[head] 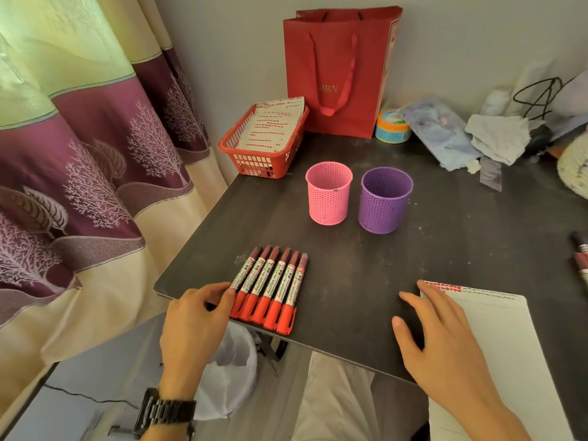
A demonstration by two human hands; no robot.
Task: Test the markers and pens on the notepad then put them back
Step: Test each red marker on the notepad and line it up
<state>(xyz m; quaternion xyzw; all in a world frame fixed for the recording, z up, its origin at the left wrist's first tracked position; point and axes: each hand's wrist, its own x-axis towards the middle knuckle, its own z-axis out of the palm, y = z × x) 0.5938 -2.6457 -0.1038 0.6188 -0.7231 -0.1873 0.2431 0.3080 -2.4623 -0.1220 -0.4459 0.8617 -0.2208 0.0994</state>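
**Taking the first marker from the row**

Six red markers (273,288) lie side by side at the near left edge of the counter (350,265), their caps overhanging it. The left hand (191,323) curves over the row's left flank, fingertips touching the outermost marker. The right hand (445,342) is spread flat, holding nothing, at the left edge of the notepad (496,345).

To do this step well, lift only the end marker, clear of its neighbours, so the overhanging row is not nudged off. Steady the notepad with the right hand.

Whether the left fingers have closed round a marker cannot be told. The notepad and some further markers (582,262) are cut off at the right. The pink cup (329,194) and purple cup (385,202) show nothing inside from this angle.
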